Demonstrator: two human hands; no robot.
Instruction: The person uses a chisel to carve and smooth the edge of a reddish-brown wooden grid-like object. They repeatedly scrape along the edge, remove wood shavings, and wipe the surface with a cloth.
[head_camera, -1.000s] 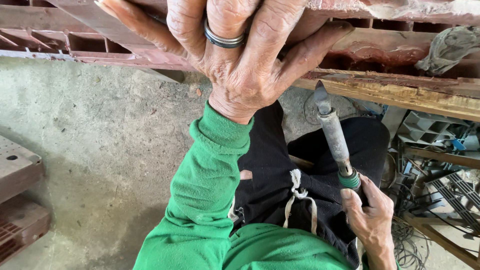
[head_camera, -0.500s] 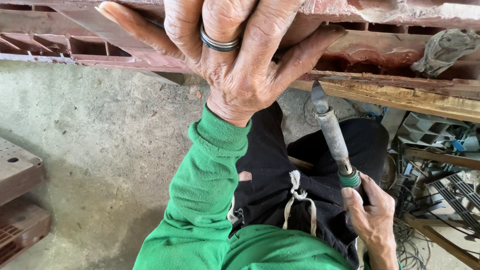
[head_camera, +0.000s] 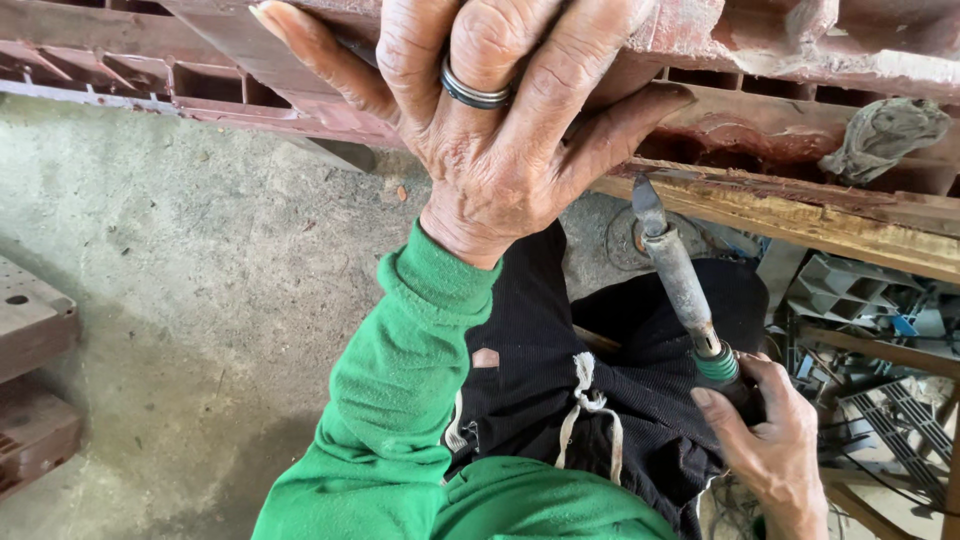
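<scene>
Floor (head_camera: 170, 260): grey concrete, filling the left and centre of the frame.
Crate (head_camera: 760, 60): a reddish, worn plastic crate with open cells, running across the top edge.
Left hand (head_camera: 490, 130): top centre, spread flat and pressing on the crate, fingers apart, a dark ring on one finger (it grips nothing, it only bears down).
Sleeve (head_camera: 400, 400): green, running from the lower centre up to that hand.
Plank (head_camera: 820, 220): a rough wooden strip just under the crate, upper right, sloping down to the right.
Right hand (head_camera: 775, 450): lower right, fingers closed around the tool's handle.
Tool (head_camera: 680, 275): a metal rod with a green collar; its long axis runs from the right hand up and left, flat tip just below the plank, right of the left hand.
Rag (head_camera: 885, 135): grey, crumpled, upper right on the crate.
Clutter (head_camera: 870, 330): grey plastic parts and wires, right edge.
</scene>
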